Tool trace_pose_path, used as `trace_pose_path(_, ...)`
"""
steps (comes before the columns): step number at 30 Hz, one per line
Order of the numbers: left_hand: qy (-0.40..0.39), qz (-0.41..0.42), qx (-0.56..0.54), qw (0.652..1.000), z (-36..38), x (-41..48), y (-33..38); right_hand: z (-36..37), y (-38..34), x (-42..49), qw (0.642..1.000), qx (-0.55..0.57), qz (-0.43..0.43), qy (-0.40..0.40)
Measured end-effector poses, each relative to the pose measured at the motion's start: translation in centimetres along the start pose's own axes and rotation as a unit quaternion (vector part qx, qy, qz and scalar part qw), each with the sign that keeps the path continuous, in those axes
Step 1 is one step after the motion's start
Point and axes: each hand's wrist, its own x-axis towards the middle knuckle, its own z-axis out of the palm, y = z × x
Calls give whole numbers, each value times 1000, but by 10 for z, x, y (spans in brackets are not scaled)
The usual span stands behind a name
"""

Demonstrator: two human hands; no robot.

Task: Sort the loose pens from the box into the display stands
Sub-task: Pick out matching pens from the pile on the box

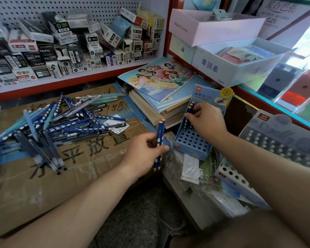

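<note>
— Pens (pixel 61 122) heaped left of centre on the box (pixel 97 158). Stand (pixel 191 140)?
— Centre right, mostly unfilled. My right hand (pixel 208 120) pinches pens into its back row; left hand (pixel 143 153) grips two spares (pixel 158 140). Next: seat those in free holes.

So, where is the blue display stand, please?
In the head view, right of centre: the blue display stand sits beside the book stack, beneath the right hand.

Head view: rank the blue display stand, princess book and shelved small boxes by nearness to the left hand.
1. Blue display stand, just right of the left hand.
2. Princess book, behind, atop a book stack.
3. Shelved small boxes, far back left.
</note>
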Motion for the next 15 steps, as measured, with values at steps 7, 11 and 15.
trace_pose_path(7,-13,26,5,1000,1,0,5,-14,-41,-38,937,277,-42,-207)
trace_pose_path(11,-33,35,1,999,2,-3,6,-17,-46,-44,938,237,-95,-234)
trace_pose_path(15,-12,39,22,999,1,0,3,-26,-41,-36,946,259,-68,-183)
